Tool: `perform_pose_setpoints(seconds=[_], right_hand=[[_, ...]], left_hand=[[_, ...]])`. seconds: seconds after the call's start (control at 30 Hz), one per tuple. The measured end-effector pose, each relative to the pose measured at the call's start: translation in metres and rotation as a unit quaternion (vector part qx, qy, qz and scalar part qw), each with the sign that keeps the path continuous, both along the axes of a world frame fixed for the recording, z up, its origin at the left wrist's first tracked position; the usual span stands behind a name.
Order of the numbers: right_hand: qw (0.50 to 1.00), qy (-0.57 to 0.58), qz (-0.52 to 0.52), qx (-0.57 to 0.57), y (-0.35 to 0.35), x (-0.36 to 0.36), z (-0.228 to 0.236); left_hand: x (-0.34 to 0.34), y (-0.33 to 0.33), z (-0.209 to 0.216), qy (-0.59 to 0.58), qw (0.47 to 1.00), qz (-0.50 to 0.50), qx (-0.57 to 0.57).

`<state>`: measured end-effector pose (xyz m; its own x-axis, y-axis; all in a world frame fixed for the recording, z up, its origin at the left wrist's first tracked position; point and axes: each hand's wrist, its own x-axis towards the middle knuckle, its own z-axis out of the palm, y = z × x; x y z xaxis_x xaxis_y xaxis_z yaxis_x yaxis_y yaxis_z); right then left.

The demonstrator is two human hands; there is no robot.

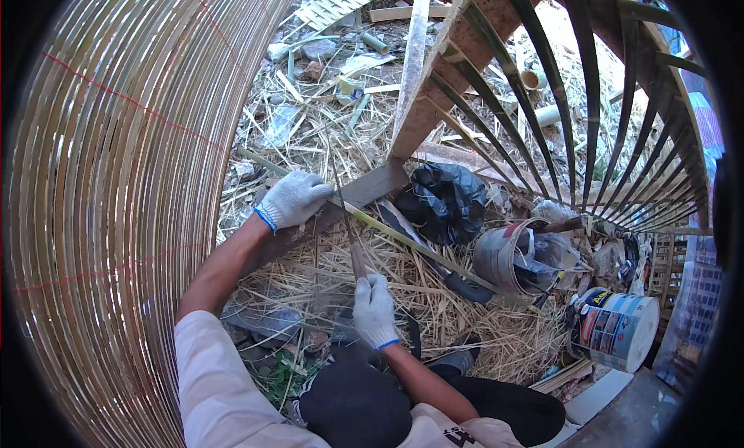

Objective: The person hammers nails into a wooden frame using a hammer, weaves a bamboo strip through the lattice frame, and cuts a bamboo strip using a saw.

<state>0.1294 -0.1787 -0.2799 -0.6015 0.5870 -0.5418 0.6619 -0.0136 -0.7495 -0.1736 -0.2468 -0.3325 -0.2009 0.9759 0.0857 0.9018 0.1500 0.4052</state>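
My left hand (pixel 294 200), in a white knit glove with a blue cuff, is closed round a long greenish bamboo strip (pixel 403 239). The strip slants from the upper left down to the right, passing over a wooden plank (pixel 372 186). My right hand (pixel 376 312), gloved the same way, grips the wooden handle of a long knife (pixel 358 260). Its narrow dark blade points away from me and crosses the strip just right of my left fingers. Whether the edge cuts into the strip, I cannot tell.
A tall bamboo-slat screen (pixel 124 200) curves along the left. Wooden framing with dark slats (pixel 535 84) rises at upper right. A black plastic bag (pixel 449 204), a worn bucket (pixel 500 258) and a printed paint pail (pixel 616 332) stand right. Bamboo shavings (pixel 457 324) litter the ground.
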Motion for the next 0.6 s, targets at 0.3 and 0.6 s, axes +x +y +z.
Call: perform_pose_setpoints(seconds=[0.3, 0.6], right_hand=[[1.0, 0.007, -0.002, 0.011, -0.002, -0.001, 0.006], [0.998, 0.024, -0.013, 0.06, -0.008, -0.018, -0.001]], left_hand=[[0.031, 0.011, -0.008, 0.042, 0.983, 0.169, -0.053], [0.031, 0.01, -0.02, 0.035, 0.984, 0.172, -0.028]])
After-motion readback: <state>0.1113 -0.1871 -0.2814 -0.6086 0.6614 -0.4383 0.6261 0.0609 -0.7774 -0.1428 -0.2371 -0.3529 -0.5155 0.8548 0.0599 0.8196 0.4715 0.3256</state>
